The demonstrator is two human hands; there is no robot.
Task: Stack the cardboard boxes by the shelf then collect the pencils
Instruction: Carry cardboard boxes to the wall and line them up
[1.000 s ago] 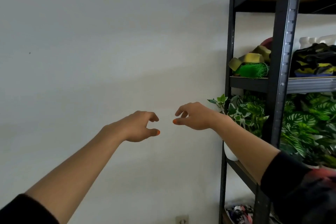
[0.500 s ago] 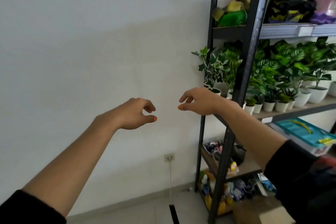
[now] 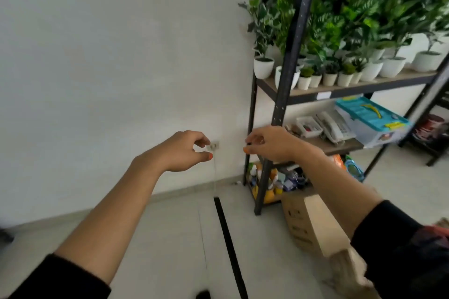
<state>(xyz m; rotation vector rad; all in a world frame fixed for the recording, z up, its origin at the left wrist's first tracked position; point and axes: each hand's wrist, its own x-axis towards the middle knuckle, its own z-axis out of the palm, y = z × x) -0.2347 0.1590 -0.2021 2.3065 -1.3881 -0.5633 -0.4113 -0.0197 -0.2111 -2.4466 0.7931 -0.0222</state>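
Note:
A tall cardboard box (image 3: 308, 223) stands on the floor by the front post of the black metal shelf (image 3: 289, 75), partly hidden behind my right forearm. Both arms are stretched out in front of me at mid-height. My left hand (image 3: 187, 153) hangs with loosely curled fingers and holds nothing. My right hand (image 3: 269, 143) is level with it, about a hand's width to the right, fingers also curled and empty. Both hands are well above the box. No pencils are in view.
The shelf carries several potted plants (image 3: 340, 39), a turquoise-lidded plastic bin (image 3: 371, 119), a desk phone (image 3: 332, 126) and bottles at the bottom. A black strip (image 3: 228, 240) runs across the pale floor. A wall socket (image 3: 215, 145) sits behind my left hand.
The view has tilted down from the upper shelves to the floor, bringing the lower shelves and the cardboard box into sight. My hands keep the same pose, side by side and empty.

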